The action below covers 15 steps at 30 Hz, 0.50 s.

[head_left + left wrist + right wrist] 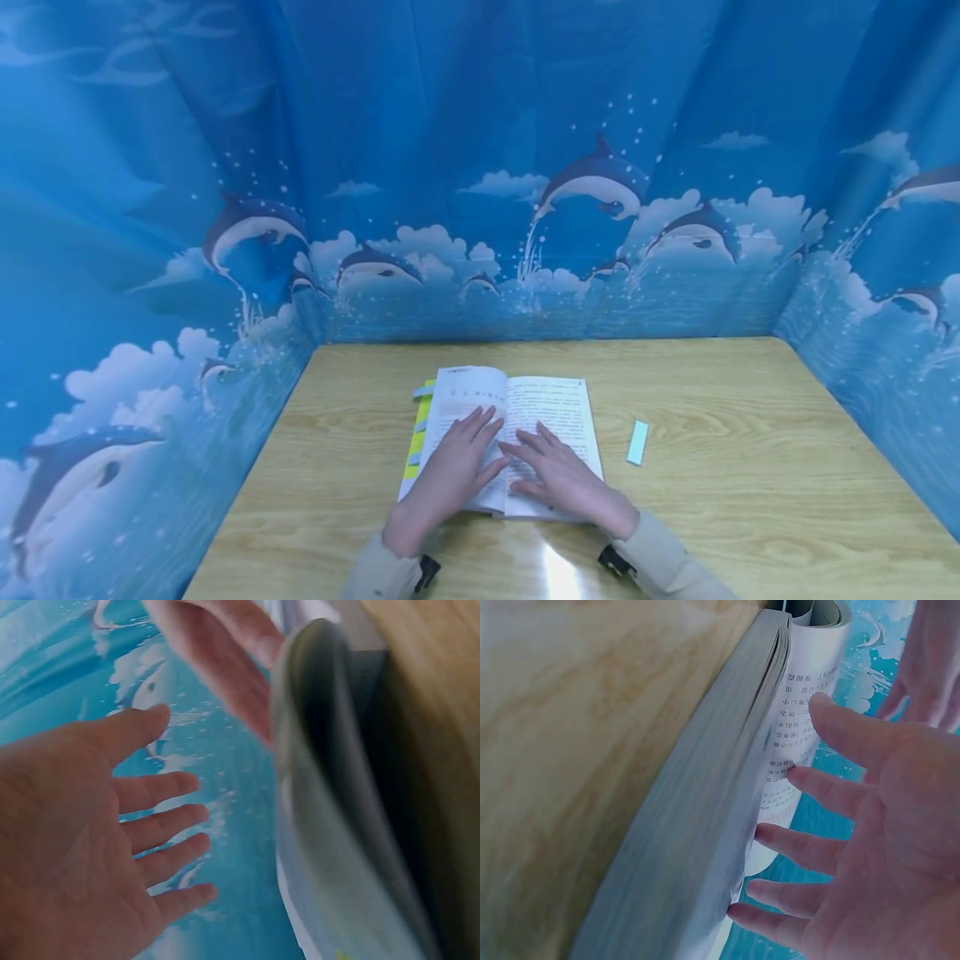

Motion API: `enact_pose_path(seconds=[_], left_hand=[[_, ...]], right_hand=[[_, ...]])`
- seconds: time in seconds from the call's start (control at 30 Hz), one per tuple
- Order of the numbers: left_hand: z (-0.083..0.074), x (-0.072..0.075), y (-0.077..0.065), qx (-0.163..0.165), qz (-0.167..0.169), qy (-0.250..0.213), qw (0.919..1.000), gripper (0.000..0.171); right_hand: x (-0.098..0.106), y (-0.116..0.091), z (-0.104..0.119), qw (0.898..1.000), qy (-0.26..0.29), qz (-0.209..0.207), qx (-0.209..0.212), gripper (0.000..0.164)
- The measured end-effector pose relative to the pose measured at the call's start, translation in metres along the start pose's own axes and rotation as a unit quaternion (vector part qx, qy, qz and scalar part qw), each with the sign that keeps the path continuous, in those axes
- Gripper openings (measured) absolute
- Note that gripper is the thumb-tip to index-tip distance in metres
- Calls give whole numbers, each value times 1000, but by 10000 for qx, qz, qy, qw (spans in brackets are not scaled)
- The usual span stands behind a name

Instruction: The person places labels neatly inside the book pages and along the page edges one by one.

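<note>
An open book lies on the table with printed text on its pages. Its left page curves up toward the spine. Along the left edge, a yellow-green strip carries several small pale tabs. Over the left page is my left hand, fingers spread and pointing forward; the left wrist view shows its palm beside the raised page edge. My right hand spreads across the right page, its fingertips right at the paper in the right wrist view. Neither hand grips anything.
A small pale-blue rectangular strip lies to the right of the book on the wood-grain table. Blue curtains with dolphins and clouds stand behind the table and along both sides. Each wrist wears a dark strap.
</note>
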<state>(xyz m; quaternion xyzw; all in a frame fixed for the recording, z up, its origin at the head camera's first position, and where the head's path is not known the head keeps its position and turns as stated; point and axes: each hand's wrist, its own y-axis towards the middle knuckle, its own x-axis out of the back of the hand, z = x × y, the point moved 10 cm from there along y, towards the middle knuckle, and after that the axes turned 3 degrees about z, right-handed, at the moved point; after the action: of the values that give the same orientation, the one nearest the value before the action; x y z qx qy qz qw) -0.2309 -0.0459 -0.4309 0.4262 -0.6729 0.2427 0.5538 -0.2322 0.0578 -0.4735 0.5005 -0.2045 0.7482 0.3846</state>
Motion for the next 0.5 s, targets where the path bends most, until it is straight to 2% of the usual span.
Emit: enact_pose_path(seconds=[0.13, 0.23, 0.5], left_hand=[[7, -22, 4, 302, 550, -246, 9977, 69], [9, -33, 8, 398, 811, -289, 9955, 75], [13, -48, 15, 417, 1015, -352, 9933, 80]], right_hand=[[0, -3, 2, 9997, -215, 10, 151, 58], [-1, -5, 1, 9994, -272, 97, 177, 60], [-4, -8, -4, 9985, -361, 385, 114, 63]])
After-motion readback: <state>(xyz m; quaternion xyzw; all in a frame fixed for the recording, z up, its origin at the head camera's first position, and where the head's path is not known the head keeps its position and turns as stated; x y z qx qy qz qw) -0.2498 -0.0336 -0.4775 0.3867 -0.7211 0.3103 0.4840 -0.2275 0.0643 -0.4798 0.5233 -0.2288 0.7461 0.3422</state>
